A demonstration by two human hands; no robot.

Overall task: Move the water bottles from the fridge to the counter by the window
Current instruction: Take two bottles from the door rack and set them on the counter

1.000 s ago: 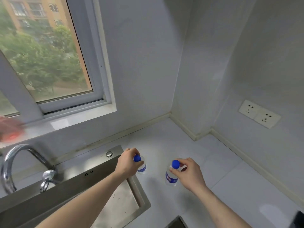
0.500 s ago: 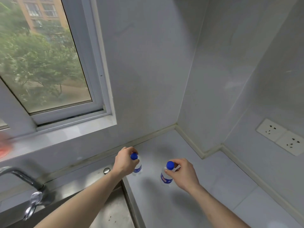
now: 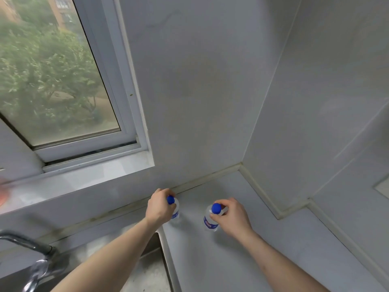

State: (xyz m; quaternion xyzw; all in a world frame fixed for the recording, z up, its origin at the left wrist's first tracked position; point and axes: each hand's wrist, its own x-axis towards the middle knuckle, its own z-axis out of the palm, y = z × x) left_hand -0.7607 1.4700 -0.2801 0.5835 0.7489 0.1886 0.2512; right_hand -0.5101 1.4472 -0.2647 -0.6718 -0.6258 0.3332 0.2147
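Two small clear water bottles with blue caps and blue labels stand upright on the pale grey counter (image 3: 263,249) below the window. My left hand (image 3: 159,206) wraps the neck of the left bottle (image 3: 174,209), close to the back wall. About a hand's width to the right, my right hand (image 3: 233,218) grips the right bottle (image 3: 210,220) just under its cap. Both bottle bases rest on the counter.
A steel sink (image 3: 147,268) lies left of the bottles, with a chrome tap (image 3: 35,264) at the lower left. The window (image 3: 54,81) and its sill (image 3: 73,180) are above. Walls form a stepped corner (image 3: 280,216) to the right. A blurred red thing (image 3: 3,194) sits at the left edge.
The view has tilted upward and toward the wall. Both hands with their bottles have moved a little farther back on the counter, nearer the wall, and still hold them.
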